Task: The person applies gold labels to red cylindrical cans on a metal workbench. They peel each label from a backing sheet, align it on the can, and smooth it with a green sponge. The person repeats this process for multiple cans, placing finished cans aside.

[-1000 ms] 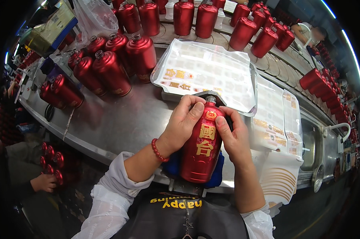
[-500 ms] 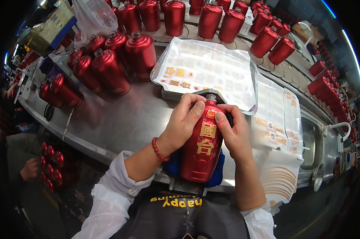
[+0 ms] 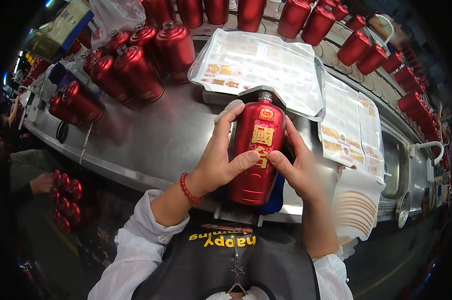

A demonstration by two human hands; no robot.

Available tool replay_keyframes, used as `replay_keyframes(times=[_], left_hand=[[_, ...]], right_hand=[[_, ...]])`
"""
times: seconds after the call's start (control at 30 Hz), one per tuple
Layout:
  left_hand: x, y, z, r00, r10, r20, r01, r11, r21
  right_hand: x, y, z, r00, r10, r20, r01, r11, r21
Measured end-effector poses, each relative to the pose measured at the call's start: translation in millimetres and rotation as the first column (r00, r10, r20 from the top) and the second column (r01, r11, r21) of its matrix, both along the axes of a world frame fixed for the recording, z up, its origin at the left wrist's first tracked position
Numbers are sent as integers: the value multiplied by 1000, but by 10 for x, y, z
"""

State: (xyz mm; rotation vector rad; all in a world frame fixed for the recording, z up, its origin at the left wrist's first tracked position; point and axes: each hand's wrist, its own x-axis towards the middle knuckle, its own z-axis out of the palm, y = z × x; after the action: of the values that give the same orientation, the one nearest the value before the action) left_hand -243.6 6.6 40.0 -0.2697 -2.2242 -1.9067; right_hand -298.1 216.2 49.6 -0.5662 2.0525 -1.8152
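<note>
A glossy red bottle (image 3: 248, 190) with raised gold characters lies tilted back in front of me, its bare neck pointing away. My left hand (image 3: 221, 155) wraps its left side, thumb pressed on the lower gold character and fingers stretched along the shoulder. From the other side my right hand (image 3: 301, 167) grips it, its thumb on the right edge of the same character and its fingers partly behind the bottle. By the left fingertips is a greyish-white piece (image 3: 230, 106) I cannot make out. Blue cloth (image 3: 275, 201) shows beneath the bottle, and a dark holder edge (image 3: 281, 98) behind its neck.
White sheets of gold decals (image 3: 266, 65) lie in a tray just beyond the bottle, with more decal sheets (image 3: 343, 130) at right. Several red bottles (image 3: 138, 72) stand at left on the metal table (image 3: 186, 135); others line the conveyor (image 3: 331, 52). A sink (image 3: 396, 165) is far right.
Both thumbs have slid from the bottle's shoulder down to the lower gold character. My left fingers have straightened along its side. The whole view has shifted slightly.
</note>
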Motion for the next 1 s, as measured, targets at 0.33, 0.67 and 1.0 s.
replay_keyframes(times=[0.33,0.67,1.0], left_hand=[[3,-19,-5,998,5,-60,-9,997,-73],[-108,-257,251,823,-312,-474,-166,667,-727],[-228,-263,176,799,-320,-508,-116,748,-654]], right_hand=[[-2,18,-17,999,40,9,-40,999,-5],[-463,-58,697,906,-4,-423,79,984,160],[-1231,-320,809,857,475,-200,-380,845,377]])
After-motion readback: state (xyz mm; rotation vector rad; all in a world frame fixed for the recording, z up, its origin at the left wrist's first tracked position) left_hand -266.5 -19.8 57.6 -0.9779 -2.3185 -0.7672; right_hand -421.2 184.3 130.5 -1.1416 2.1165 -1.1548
